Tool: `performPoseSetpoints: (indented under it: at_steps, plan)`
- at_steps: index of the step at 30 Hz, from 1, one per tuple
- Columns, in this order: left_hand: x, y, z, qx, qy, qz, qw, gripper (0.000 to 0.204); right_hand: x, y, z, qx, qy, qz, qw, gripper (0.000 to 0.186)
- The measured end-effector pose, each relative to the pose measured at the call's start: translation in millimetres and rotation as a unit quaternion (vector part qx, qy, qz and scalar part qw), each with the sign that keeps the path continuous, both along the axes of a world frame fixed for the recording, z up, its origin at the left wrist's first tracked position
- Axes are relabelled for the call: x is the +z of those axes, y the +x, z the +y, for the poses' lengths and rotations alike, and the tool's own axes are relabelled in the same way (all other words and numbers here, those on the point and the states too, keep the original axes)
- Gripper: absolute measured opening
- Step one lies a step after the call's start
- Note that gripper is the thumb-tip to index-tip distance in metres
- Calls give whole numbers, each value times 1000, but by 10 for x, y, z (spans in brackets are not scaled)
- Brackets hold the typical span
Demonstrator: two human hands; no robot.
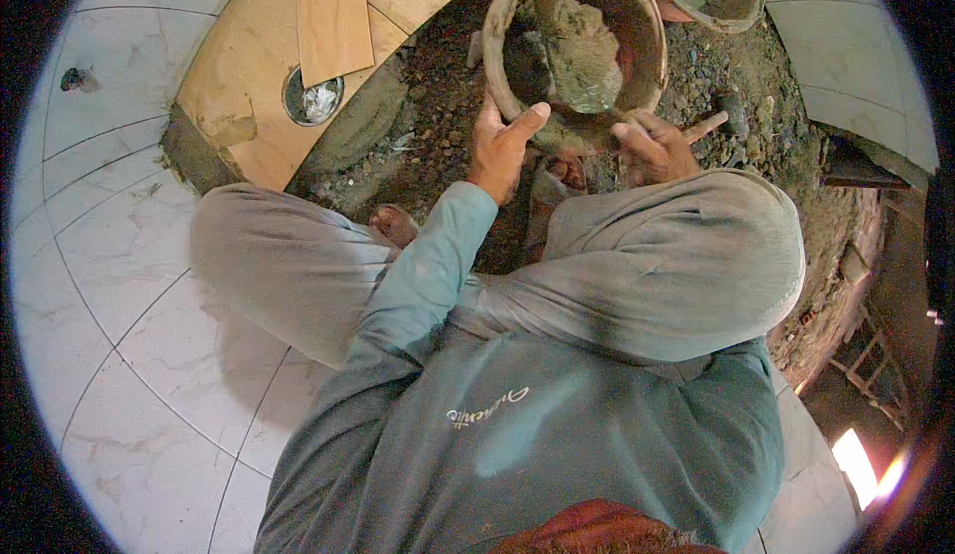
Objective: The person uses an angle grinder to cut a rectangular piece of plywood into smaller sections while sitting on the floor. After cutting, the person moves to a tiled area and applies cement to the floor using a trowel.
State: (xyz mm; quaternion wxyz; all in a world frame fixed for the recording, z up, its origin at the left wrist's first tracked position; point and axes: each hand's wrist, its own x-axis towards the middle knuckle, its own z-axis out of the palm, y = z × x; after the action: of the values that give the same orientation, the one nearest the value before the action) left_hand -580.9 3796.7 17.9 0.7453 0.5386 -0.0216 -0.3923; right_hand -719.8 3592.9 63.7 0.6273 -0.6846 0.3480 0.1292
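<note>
A round bucket (pixel 504 87) with a mortar-crusted rim is tilted toward me, and a grey-green heap of wet mortar (pixel 582 55) lies inside it. My left hand (pixel 503 152) grips the near left part of its rim, thumb on top. Just right of the near rim, my right hand (pixel 655 150) is closed round a trowel, whose pale wooden handle (pixel 707 127) sticks out to the right. The trowel's blade is hard to make out against the smeared mortar by the rim. My crossed legs and bare feet lie below the bucket.
A second bucket (pixel 748 19) with mortar stands at the upper right. A black mallet head (pixel 732 113) lies on the gravelly soil. At the left are a wooden board (pixel 333 17), a round tin (pixel 313 96) with whitish contents, and pale floor tiles (pixel 129 295).
</note>
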Motion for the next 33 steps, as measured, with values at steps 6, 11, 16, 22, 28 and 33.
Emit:
performPoseSetpoints:
  at_steps: [6,11,16,22,28,33]
  plan:
    - [-55,-137,-52,3,-3,143,990,58,736,-245,-503,43,-151,57,986,32]
    - [-281,-413,-322,-73,-42,147,986,63,1412,13,-531,39,-261,93,960,39]
    - [154,-519,-188,-47,183,-195,962,88,1595,650,-616,132,-123,117,977,44]
    - [1681,138,2423,355,107,-341,864,31,1545,1576,-396,537,-408,-307,671,50]
    - [-873,-68,3894,224,676,-321,624,40,1287,2743,968,419,-166,19,892,40]
    - [-1690,-301,4043,119,751,-318,566,55,807,3511,2049,505,-63,-42,860,33]
